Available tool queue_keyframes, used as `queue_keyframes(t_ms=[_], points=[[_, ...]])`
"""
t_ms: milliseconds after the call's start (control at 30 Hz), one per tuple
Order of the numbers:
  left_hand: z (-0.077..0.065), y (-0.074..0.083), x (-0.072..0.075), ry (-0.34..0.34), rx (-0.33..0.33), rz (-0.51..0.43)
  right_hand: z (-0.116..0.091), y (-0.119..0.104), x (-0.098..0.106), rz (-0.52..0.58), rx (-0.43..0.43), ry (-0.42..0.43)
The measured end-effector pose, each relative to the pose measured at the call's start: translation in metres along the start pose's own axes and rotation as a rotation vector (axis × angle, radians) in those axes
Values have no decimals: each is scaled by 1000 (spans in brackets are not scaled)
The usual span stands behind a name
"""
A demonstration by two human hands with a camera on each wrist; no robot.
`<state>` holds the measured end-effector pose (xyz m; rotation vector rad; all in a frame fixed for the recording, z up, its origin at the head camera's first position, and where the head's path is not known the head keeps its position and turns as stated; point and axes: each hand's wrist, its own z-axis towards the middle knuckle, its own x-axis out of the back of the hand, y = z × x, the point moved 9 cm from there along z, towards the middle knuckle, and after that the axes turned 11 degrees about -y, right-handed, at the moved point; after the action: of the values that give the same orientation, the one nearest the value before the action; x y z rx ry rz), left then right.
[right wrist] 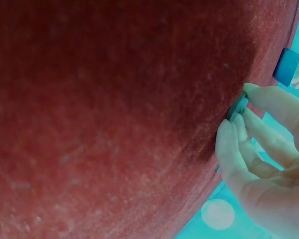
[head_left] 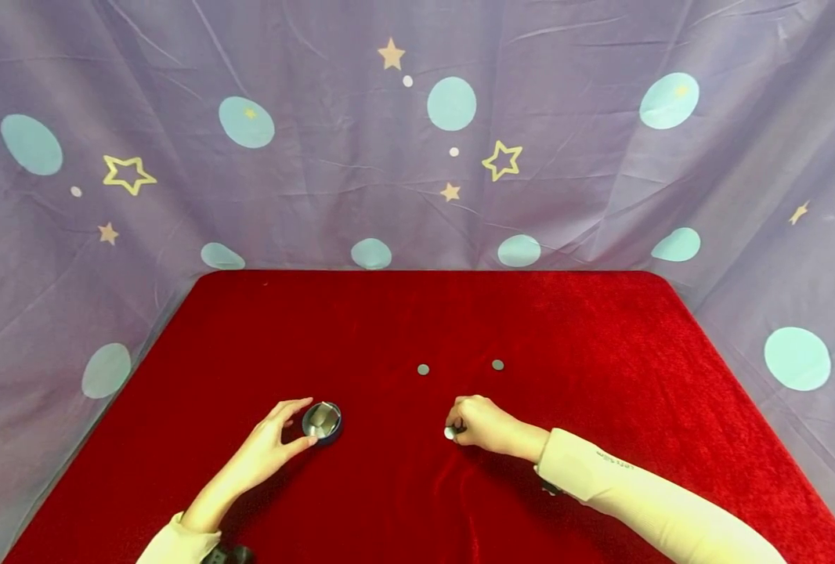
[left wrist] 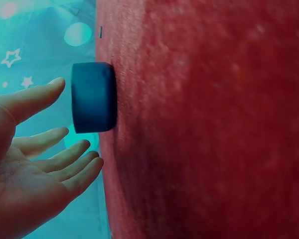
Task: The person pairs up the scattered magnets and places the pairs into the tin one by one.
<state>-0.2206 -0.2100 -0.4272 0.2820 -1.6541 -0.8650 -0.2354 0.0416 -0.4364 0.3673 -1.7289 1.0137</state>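
On the red cloth stands a small round dark-blue container (head_left: 332,438), its inside silvery. My left hand (head_left: 268,448) is just left of it, thumb and fingers spread to either side of its rim. The left wrist view shows the container's smooth blue side (left wrist: 93,97) and a gap between it and the relaxed fingers. To the right, my right hand (head_left: 489,425) pinches a coin-like silver disc (head_left: 449,432) between thumb and fingers, low over the cloth. In the right wrist view the disc (right wrist: 237,107) is tilted on edge, partly covered by the fingertips.
Two more silver discs lie flat farther back, a left one (head_left: 423,369) and a right one (head_left: 498,365). Red velvety cloth (head_left: 361,329) covers the table. A purple curtain (head_left: 333,157) with stars and dots hangs behind it and along both sides.
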Motion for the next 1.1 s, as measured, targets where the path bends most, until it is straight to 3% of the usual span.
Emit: queue_keyframes(t_ms=[533,1100], points=[[4,-15,-8,-91,30,-128,3,6,-1,22,-24,-17],[3,-13,-15,-149,15,-262,9,-2,5,134,-5,14]])
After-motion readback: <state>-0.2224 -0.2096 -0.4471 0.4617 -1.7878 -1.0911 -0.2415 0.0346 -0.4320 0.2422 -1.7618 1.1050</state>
